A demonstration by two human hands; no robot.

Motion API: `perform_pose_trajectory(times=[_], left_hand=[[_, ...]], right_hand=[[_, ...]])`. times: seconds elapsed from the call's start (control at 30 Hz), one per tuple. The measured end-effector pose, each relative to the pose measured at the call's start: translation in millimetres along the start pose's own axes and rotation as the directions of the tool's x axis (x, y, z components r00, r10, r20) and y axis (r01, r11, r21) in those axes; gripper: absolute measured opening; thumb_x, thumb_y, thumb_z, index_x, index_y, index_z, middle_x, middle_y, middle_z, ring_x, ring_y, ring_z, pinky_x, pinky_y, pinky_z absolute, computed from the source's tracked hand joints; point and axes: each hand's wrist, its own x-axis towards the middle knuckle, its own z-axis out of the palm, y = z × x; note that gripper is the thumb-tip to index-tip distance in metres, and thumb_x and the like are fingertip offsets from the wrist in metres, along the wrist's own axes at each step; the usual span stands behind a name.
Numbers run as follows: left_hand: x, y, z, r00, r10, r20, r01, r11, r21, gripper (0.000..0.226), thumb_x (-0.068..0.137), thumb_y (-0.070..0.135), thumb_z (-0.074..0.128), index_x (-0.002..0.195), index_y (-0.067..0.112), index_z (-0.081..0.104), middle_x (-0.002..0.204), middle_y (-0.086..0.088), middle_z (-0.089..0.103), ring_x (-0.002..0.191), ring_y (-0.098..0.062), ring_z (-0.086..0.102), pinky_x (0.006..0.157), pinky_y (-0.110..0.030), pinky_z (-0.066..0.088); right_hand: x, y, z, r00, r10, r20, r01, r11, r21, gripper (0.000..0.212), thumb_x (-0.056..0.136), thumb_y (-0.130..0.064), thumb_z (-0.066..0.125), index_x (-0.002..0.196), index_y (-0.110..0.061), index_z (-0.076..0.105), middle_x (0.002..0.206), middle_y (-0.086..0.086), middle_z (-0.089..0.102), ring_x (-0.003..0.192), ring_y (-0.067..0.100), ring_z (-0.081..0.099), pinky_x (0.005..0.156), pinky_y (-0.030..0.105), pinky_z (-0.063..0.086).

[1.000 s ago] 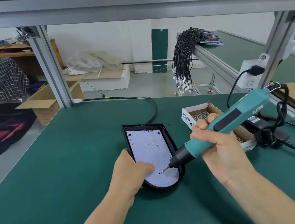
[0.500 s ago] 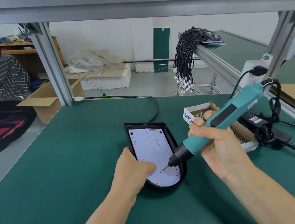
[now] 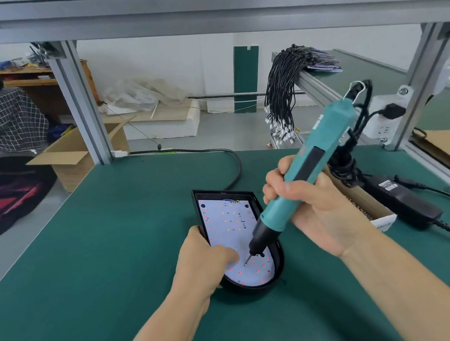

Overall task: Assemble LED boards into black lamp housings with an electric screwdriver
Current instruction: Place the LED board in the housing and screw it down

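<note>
LED board (image 3: 233, 234), a flat white panel dotted with small red and orange points, lies inside a black lamp housing (image 3: 277, 259) at the centre of the frame. That housing is a shallow matte tray, square at its far end and rounded at its near end, resting on the smooth green desk (image 3: 99, 265). At its left rim the left hand (image 3: 203, 263) grips the housing, thumb lying on the white board. Just right of centre, the right hand (image 3: 310, 209) is wrapped tight round a teal electric screwdriver (image 3: 306, 165), which slants down to the left; its black nose and thin metal bit touch the board beside the left thumb.

Behind the right hand a cardboard box (image 3: 372, 205) is mostly hidden, so its contents cannot be made out. A black power adapter (image 3: 404, 200) lies just right of it, with a coiled black cord. At the right edge a white socket strip (image 3: 382, 120) is mounted on the grey aluminium frame (image 3: 81, 105). A bundle of black wires (image 3: 285, 91) with white connectors hangs over a rail in the upper right. An open cardboard carton (image 3: 73, 160) stands on the floor at the left.
</note>
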Motion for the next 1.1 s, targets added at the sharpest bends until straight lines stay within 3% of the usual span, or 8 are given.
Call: perform_pose_trajectory(times=[0.2, 0.4, 0.5, 0.57, 0.63, 0.7, 0.93, 1.1], left_hand=[[3, -1, 0, 1.0, -0.007, 0.016, 0.007, 1.0, -0.022, 0.035, 0.071, 0.0, 0.067, 0.101, 0.01, 0.053, 0.103, -0.011, 0.067, 0.1, -0.037, 0.062, 0.07, -0.037, 0.048], [3, -4, -17, 0.999, -0.027, -0.029, 0.02, 0.979, -0.203, 0.033, 0.072, -0.012, 0.065, 0.097, 0.008, 0.061, 0.096, -0.009, 0.072, 0.085, -0.029, 0.066, 0.068, -0.031, 0.049], [7, -1, -32, 0.992, -0.007, -0.125, -0.037, 0.936, -0.349, 0.035, 0.073, -0.014, 0.064, 0.096, 0.012, 0.061, 0.097, -0.008, 0.073, 0.088, -0.03, 0.067, 0.077, -0.038, 0.052], [8, 5, -40, 0.984, 0.038, -0.173, -0.111, 0.894, -0.433, 0.038, 0.073, -0.015, 0.065, 0.097, 0.015, 0.06, 0.099, -0.005, 0.072, 0.088, -0.028, 0.066, 0.084, -0.042, 0.051], [7, 16, -44, 0.973, 0.109, -0.202, -0.196, 0.854, -0.482, 0.041, 0.073, -0.014, 0.065, 0.099, 0.017, 0.061, 0.099, -0.002, 0.073, 0.088, -0.025, 0.067, 0.084, -0.04, 0.052], [7, 28, -47, 0.961, 0.195, -0.195, -0.27, 0.814, -0.514, 0.044, 0.073, -0.014, 0.066, 0.102, 0.018, 0.062, 0.099, 0.0, 0.074, 0.084, -0.021, 0.07, 0.078, -0.035, 0.054], [7, 52, -54, 0.917, 0.376, 0.129, -0.26, 0.812, -0.522, 0.06, 0.054, -0.003, 0.072, 0.111, 0.015, 0.064, 0.106, -0.006, 0.074, 0.089, -0.024, 0.072, 0.065, -0.028, 0.058], [7, 55, -54, 0.893, 0.41, 0.184, -0.275, 0.823, -0.497, 0.064, 0.056, 0.001, 0.072, 0.118, 0.013, 0.062, 0.111, -0.01, 0.072, 0.095, -0.029, 0.071, 0.068, -0.03, 0.058]], right_hand=[[1, -7, -1, 0.992, 0.044, 0.122, -0.046, 0.999, 0.015, 0.034, 0.059, -0.003, 0.066, 0.086, -0.016, 0.05, 0.076, 0.001, 0.049, 0.073, 0.018, 0.052, 0.083, 0.031, 0.044], [1, -22, -9, 0.96, -0.011, -0.281, 0.102, 0.944, 0.313, 0.02, 0.073, -0.008, 0.065, 0.08, -0.018, 0.05, 0.073, -0.001, 0.048, 0.065, 0.013, 0.049, 0.073, 0.027, 0.045], [-2, -30, -17, 0.94, 0.056, -0.336, -0.014, 0.992, 0.127, 0.01, 0.078, -0.016, 0.065, 0.073, -0.012, 0.056, 0.068, 0.003, 0.048, 0.06, 0.015, 0.049, 0.068, 0.029, 0.045], [-4, -26, -19, 0.92, 0.148, -0.364, -0.189, 0.979, -0.081, 0.033, 0.069, -0.023, 0.074, 0.091, -0.004, 0.058, 0.068, 0.004, 0.051, 0.057, 0.015, 0.051, 0.058, 0.029, 0.048], [-6, -15, -21, 0.861, 0.269, -0.433, -0.406, 0.874, -0.265, 0.059, 0.064, -0.027, 0.082, 0.109, -0.003, 0.053, 0.073, 0.003, 0.057, 0.055, 0.013, 0.055, 0.052, 0.026, 0.049], [-6, -2, -16, 0.817, 0.31, -0.486, -0.544, 0.693, -0.473, 0.054, 0.07, -0.03, 0.084, 0.108, -0.011, 0.051, 0.075, 0.002, 0.061, 0.053, 0.011, 0.058, 0.052, 0.025, 0.05], [12, 33, -4, 0.848, 0.196, -0.492, -0.492, -0.049, -0.869, 0.05, 0.081, -0.045, 0.07, 0.098, -0.012, 0.036, 0.093, 0.002, 0.051, 0.08, 0.023, 0.049, 0.055, 0.029, 0.035], [13, 20, -3, 0.881, 0.151, -0.449, -0.42, -0.19, -0.888, 0.035, 0.097, -0.047, 0.045, 0.081, -0.016, 0.04, 0.089, 0.009, 0.052, 0.084, 0.028, 0.047, 0.077, 0.033, 0.043]])
